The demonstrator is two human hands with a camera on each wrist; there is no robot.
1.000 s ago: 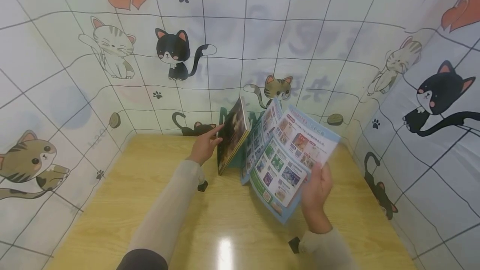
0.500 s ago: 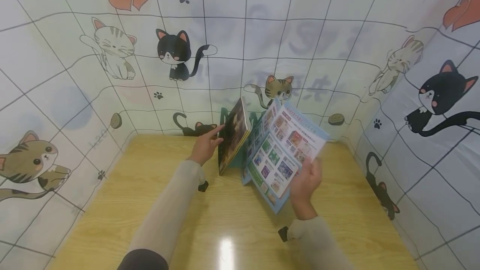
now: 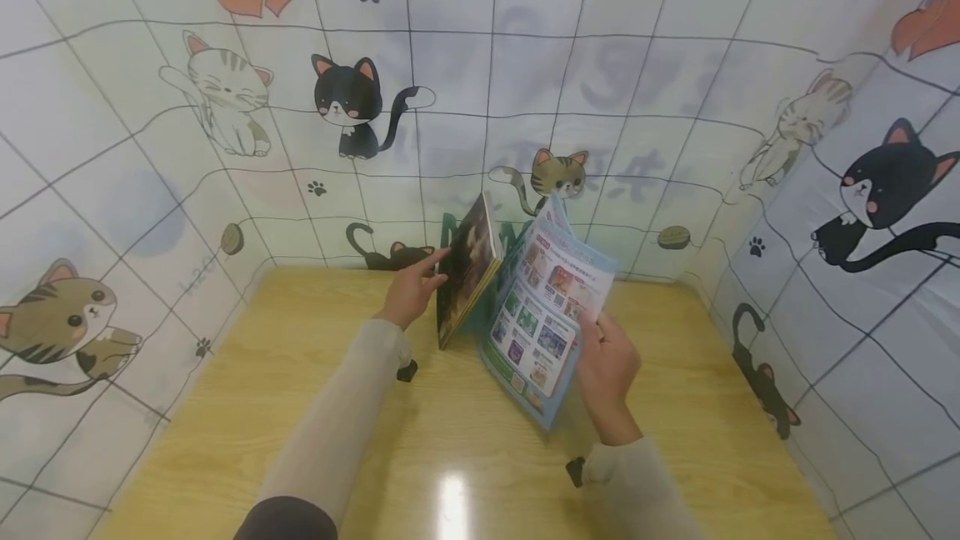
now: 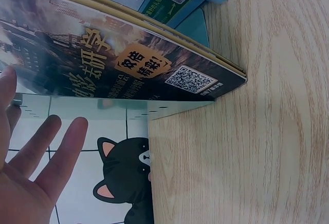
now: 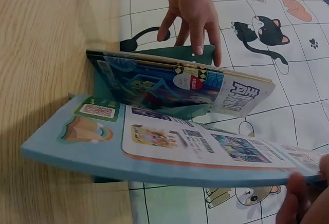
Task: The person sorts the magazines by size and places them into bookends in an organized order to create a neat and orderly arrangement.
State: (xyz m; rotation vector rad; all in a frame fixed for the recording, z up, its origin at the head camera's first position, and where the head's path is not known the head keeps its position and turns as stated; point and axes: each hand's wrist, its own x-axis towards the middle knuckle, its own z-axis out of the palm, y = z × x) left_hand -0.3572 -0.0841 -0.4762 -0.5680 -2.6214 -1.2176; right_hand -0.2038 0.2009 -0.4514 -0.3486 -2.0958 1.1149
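A light-blue magazine (image 3: 536, 323) stands tilted on the table, its printed page facing me. My right hand (image 3: 609, 361) pinches its right edge between thumb and fingers. To its left, dark-covered magazines (image 3: 467, 273) lean in a green bookend (image 5: 205, 54). The fingers of my left hand (image 3: 408, 294) reach, fairly straight, to the left side of these magazines. In the left wrist view, my left hand (image 4: 33, 170) has its fingers spread beside the dark cover (image 4: 133, 62). A blue illustrated cover (image 5: 154, 82) faces the light-blue magazine in the right wrist view.
The wood-grain table (image 3: 300, 407) spreads around the magazines. Behind it rises a white gridded wall covering (image 3: 450, 73) printed with cartoon cats. Similar coverings stand along the left and right sides.
My right hand has moved left, swinging the light-blue magazine's outer edge toward the bookend. Its spread pages have come closer together. My left hand and the dark-covered magazines have hardly moved.
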